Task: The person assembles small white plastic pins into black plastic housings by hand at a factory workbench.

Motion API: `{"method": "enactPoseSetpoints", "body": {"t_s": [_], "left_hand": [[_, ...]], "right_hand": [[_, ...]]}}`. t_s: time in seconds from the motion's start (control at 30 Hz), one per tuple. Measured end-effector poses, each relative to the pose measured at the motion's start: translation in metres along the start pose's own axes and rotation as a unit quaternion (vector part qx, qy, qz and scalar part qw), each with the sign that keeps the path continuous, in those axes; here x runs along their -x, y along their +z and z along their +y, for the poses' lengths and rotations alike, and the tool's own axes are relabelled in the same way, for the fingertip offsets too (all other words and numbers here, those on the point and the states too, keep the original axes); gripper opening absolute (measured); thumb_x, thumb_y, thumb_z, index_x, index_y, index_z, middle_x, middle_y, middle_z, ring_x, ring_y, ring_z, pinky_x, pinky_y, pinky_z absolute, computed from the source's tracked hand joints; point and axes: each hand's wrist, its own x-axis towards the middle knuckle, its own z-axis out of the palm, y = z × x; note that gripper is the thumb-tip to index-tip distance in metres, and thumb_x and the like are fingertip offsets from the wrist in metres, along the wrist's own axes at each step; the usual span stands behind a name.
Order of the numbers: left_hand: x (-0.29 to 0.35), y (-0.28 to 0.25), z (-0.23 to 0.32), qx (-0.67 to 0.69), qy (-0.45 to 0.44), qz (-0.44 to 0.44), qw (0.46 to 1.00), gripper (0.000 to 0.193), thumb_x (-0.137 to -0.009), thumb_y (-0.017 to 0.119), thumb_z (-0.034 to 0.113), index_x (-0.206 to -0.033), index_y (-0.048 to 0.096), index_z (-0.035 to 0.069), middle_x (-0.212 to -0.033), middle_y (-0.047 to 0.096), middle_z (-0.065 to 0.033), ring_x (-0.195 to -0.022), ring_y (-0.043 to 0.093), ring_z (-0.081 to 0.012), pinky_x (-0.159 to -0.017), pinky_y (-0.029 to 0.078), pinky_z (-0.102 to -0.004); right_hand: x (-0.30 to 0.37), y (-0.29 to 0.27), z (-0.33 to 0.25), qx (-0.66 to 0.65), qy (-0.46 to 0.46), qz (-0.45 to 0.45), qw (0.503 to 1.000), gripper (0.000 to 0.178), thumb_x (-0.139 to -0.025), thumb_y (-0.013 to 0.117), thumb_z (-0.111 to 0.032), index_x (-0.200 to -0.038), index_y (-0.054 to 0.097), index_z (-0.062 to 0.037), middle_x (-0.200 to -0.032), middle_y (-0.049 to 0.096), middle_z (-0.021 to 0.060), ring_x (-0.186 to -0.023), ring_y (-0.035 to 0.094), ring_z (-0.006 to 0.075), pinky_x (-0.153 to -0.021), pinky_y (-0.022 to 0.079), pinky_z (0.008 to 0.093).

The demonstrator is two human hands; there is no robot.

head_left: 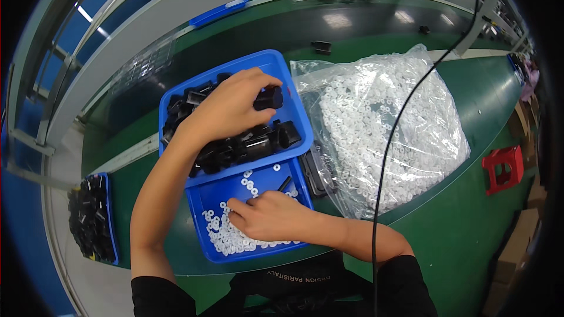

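My left hand [235, 103] is over the upper blue tray [271, 58], its thumb and fingers closed around a black cylindrical plastic part [268, 98]. Beneath it the tray is filled with similar black parts [238, 148]. In the lower blue tray [202, 196], nearer to me, lies a heap of small white ring washers [232, 240]. My right hand [273, 216] is low over those washers with its fingers curled together. A thin black rod [284, 184] sticks up from that hand; its other end is hidden, as is whatever the fingertips touch.
A large clear plastic bag of white washers [393, 129] lies to the right, with a black cable [385, 158] hanging in front. A dark tray [317, 173] sits between. Another bin of black parts [92, 217] is at left, a red stool [503, 168] at right.
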Motion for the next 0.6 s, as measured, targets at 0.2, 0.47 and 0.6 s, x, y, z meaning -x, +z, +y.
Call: {"method": "enactPoseSetpoints", "body": {"t_s": [0.2, 0.47, 0.6], "left_hand": [[0.120, -0.006, 0.034, 0.248, 0.013, 0.127, 0.960, 0.048, -0.064, 0.068, -0.002, -0.112, 0.067, 0.001, -0.110, 0.065, -0.0143, -0.103, 0.061, -0.0279, -0.089, 0.049, -0.0349], [0.196, 0.063, 0.024, 0.345, -0.056, 0.247, 0.904, 0.050, -0.059, 0.088, 0.008, -0.104, 0.068, 0.003, -0.103, 0.063, -0.0109, -0.096, 0.062, -0.0228, -0.081, 0.050, -0.0316], [0.202, 0.084, 0.025, 0.340, -0.076, 0.303, 0.887, 0.052, -0.056, 0.093, 0.015, -0.097, 0.063, 0.005, -0.097, 0.061, -0.0087, -0.088, 0.061, -0.0204, -0.073, 0.050, -0.0296]], "right_hand": [[-0.004, -0.035, 0.001, -0.072, 0.007, -0.069, 0.995, 0.024, -0.077, 0.060, -0.011, -0.099, 0.065, -0.0031, -0.089, 0.054, 0.0066, -0.053, 0.059, 0.0169, -0.044, 0.046, 0.0286], [-0.010, -0.071, 0.016, -0.296, 0.112, -0.046, 0.947, 0.030, -0.063, 0.086, -0.011, -0.089, 0.071, -0.0073, -0.081, 0.060, 0.0031, -0.062, 0.060, 0.0170, -0.052, 0.047, 0.0260], [-0.019, -0.058, 0.011, -0.300, 0.149, 0.032, 0.942, 0.037, -0.053, 0.091, -0.014, -0.083, 0.071, -0.0063, -0.077, 0.062, 0.0039, -0.066, 0.060, 0.0161, -0.054, 0.044, 0.0246]]}}
